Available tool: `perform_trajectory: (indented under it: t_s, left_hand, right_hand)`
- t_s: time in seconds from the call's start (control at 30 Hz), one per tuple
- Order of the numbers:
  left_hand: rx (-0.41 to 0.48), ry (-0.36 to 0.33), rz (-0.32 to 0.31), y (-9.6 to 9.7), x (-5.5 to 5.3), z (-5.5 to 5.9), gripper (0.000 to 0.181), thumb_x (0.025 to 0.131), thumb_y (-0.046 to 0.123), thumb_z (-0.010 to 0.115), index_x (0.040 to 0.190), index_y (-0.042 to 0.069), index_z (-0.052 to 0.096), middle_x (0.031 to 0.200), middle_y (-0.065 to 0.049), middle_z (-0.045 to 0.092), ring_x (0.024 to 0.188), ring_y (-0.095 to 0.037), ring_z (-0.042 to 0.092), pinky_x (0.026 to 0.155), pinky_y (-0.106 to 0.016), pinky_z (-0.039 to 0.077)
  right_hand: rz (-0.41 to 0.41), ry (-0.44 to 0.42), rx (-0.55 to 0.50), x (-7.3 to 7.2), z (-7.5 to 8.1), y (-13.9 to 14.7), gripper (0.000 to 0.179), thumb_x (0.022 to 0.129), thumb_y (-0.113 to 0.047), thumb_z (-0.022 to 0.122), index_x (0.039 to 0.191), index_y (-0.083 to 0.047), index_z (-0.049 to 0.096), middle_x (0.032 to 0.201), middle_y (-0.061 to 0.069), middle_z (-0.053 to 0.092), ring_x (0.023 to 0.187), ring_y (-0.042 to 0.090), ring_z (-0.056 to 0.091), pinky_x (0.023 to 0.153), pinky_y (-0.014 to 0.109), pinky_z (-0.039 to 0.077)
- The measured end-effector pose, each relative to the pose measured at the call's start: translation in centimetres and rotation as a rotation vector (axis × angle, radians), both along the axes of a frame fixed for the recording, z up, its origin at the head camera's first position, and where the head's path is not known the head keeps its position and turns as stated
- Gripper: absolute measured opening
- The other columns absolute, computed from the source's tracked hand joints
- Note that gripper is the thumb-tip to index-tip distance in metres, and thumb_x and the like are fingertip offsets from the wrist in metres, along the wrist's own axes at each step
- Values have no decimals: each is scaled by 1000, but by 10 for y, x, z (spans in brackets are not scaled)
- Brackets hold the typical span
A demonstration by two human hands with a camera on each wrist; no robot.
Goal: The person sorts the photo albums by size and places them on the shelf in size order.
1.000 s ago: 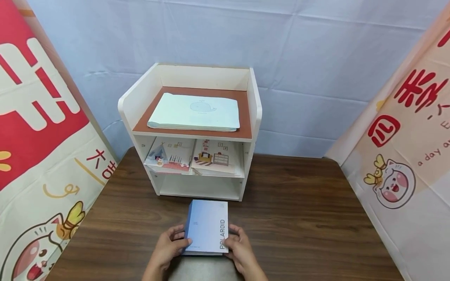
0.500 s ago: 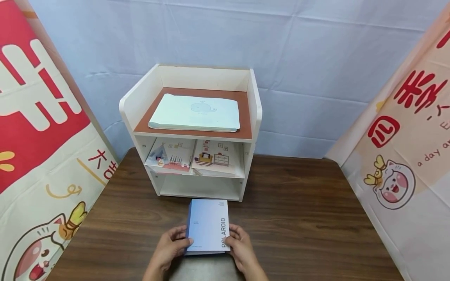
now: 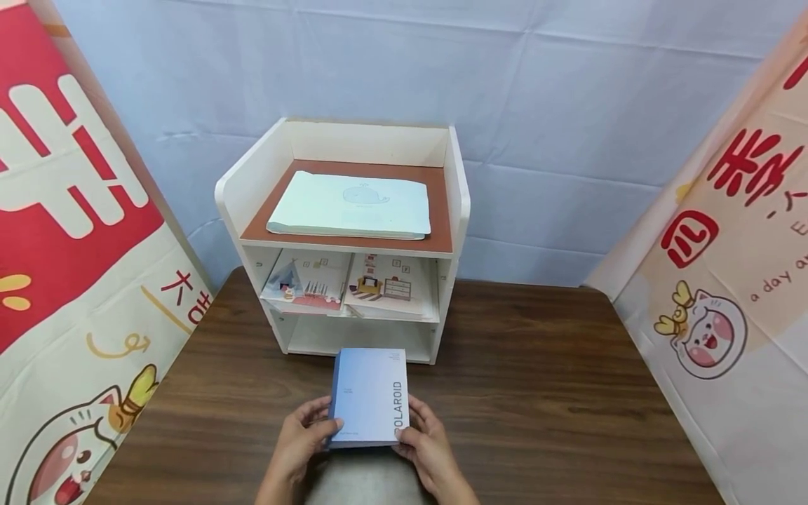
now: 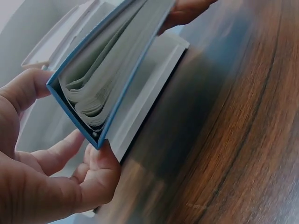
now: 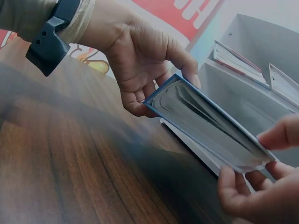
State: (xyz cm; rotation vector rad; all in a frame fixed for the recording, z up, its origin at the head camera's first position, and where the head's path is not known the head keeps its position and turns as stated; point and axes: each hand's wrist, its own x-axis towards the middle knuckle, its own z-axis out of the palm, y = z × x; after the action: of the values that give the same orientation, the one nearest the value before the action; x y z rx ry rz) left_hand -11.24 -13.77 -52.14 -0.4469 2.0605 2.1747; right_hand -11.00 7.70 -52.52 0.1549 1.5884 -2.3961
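Note:
Both hands hold a blue photo album [image 3: 369,396] with "POLAROID" printed along its cover. My left hand [image 3: 303,435] grips the spine side, thumb on the cover and fingers curled beneath. On the opposite side my right hand [image 3: 429,445] pinches the edge between thumb and fingers. The left wrist view shows the album's pages [image 4: 98,79] end-on between the covers, raised over the wooden table. In the head view its far edge overlaps the front of the white shelf [image 3: 362,337], level with the bottom compartment.
On the shelf's brown top lies a pale book with a whale drawing [image 3: 353,203]. The middle compartment holds two illustrated books, left [image 3: 309,280] and right [image 3: 388,284]. The brown wooden table [image 3: 543,393] extends to both sides, with printed cloths hanging around it.
The album has risen off the table and shifted forward, toward the shelf's bottom compartment. Both hands keep their hold and have moved with it.

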Motion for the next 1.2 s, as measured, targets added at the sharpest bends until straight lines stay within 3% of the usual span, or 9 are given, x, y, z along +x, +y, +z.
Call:
perform_trajectory:
  t_s: [0.07,0.23,0.4,0.7,0.97,1.2]
  left_hand:
    - [13,0,16,1,-1,-1,58,74,4,73,126,-9,49,109,-18,53,76,-17,51,53,-26,45]
    - [54,4,77,7,-6,-6,54,75,3,72,124,-9,52,107,-16,55,73,-14,50,51,-23,43]
    - [87,25,110,14,-9,-8,50,76,4,73,122,-6,54,110,-16,57,74,-15,53,53,-24,43]
    - [163,79,7,19,-13,-9,62,73,2,76,129,-1,50,126,-19,47,91,-24,59,63,-27,46]
    - [121,103,4,26,-20,-12,62,74,1,74,130,-4,48,121,-23,48,87,-21,59,64,-28,47]
    - [115,97,-8,31,-25,-15,60,73,1,74,128,-4,49,111,-20,54,85,-20,52,59,-28,43]
  right_hand:
    - [24,18,-30,0,0,1,75,71,13,51,141,6,26,129,18,42,83,20,57,66,31,48]
    - [21,38,-92,-1,1,4,74,74,15,50,142,5,24,135,21,34,83,19,55,69,30,49]
    - [-21,35,-163,-3,-2,4,73,74,17,48,142,5,23,129,16,38,79,17,54,68,29,48]
    - [-65,76,-260,-8,-6,12,66,77,18,49,137,4,27,123,13,43,82,19,56,71,32,46]
    - [-71,116,-280,-16,-11,19,55,80,16,53,131,1,38,114,12,50,86,19,58,74,33,48]
    - [-56,68,-288,-22,-12,29,55,80,13,57,131,-4,44,111,12,58,89,20,60,78,36,48]
